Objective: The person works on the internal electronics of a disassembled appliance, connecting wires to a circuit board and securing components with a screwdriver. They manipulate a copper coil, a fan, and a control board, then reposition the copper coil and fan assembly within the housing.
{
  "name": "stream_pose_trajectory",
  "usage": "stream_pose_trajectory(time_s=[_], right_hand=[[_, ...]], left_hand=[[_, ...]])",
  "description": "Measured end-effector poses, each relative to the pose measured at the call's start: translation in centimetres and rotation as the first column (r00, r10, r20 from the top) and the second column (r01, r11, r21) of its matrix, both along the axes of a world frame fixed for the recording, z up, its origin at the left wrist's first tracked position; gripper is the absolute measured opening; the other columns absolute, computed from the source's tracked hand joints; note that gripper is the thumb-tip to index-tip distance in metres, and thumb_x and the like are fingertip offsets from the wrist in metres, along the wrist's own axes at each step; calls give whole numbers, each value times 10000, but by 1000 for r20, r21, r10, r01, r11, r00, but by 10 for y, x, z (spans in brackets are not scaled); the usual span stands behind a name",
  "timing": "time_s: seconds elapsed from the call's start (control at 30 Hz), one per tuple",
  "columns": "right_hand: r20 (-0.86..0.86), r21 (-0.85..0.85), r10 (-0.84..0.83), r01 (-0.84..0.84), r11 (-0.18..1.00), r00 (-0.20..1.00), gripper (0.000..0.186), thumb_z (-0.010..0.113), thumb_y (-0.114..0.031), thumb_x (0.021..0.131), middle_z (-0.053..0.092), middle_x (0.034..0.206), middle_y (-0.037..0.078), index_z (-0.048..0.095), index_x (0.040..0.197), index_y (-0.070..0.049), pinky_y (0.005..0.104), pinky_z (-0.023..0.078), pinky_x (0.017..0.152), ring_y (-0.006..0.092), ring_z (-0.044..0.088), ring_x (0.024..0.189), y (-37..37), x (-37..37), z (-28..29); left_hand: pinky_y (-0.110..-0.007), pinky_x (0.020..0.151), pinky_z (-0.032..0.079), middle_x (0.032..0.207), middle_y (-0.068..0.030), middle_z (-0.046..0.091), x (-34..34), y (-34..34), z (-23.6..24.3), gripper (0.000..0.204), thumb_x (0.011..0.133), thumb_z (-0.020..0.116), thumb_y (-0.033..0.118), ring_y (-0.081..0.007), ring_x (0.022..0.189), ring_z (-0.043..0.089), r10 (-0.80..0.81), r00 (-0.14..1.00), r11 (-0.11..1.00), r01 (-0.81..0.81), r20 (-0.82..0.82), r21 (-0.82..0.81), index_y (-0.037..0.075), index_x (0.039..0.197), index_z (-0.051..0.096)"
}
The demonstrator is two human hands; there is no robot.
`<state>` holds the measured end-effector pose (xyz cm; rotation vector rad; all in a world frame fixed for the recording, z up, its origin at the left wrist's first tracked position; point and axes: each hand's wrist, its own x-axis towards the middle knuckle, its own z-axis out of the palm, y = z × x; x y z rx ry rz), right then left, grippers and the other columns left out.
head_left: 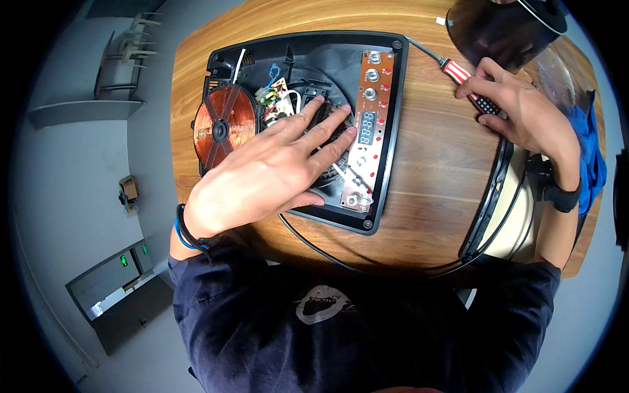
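An opened induction cooker's black housing (386, 150) lies on the wooden table. Inside it are a round copper coil (237, 124), a circuit board with wires (274, 98) and a long brown control board (371, 98) carrying a digit display and small red parts. My left hand (275, 160) rests over the middle of the housing, fingers spread, reaching across the black fan area; whatever lies under the palm is hidden. On the right, my right hand (517, 108) grips a screwdriver (462, 73) by its red, white and black handle, its shaft pointing to the housing's far right corner.
A dark glossy container (501, 33) stands at the far right, near clear plastic (563, 75) and blue cloth (586, 147). A black-rimmed panel (488, 203) lies under my right forearm. A black cable (314, 247) runs along the near edge.
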<state>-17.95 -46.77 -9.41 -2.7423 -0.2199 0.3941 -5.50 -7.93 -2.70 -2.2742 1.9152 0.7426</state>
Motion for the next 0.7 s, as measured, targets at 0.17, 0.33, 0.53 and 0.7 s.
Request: stream_pose_trajectory(time_s=[0.17,0.33,0.53,0.7], right_hand=[[63,-14,25,-25,1000,998,505,885,76,904,615,1228,79,712,1330,-132,525,585,896,319,724,1053,0,-2,-4],[76,23,49,-51,998,996,545,888,78,898,616,1222,93,715,1370,-134,524,582,909,340,718,1056,-3,-1,-2],[35,37,25,-26,999,999,554,897,66,889,626,1239,100,725,1379,-126,522,580,927,348,716,1096,1,1,4],[75,62,36,-41,997,997,563,901,59,888,630,1234,98,727,1388,-134,528,580,945,354,715,1099,-2,-2,-2]], left_hand=[[-570,1336,467,1889,-231,363,-8,1,-5,1027,920,912,292,-490,1720,379,-3,997,1000,4,73,-12,17,1789,439],[-562,1340,473,1883,-236,370,-7,-6,-14,981,966,884,283,-488,1719,382,25,997,996,-18,79,-91,19,1793,426],[-579,1356,460,1884,-208,380,9,-8,-12,950,970,880,278,-484,1705,412,34,997,990,-25,67,-139,96,1796,446],[-574,1401,410,1901,-211,346,30,3,-11,625,848,971,241,-463,1737,365,62,998,985,-57,22,-164,31,1378,716]])
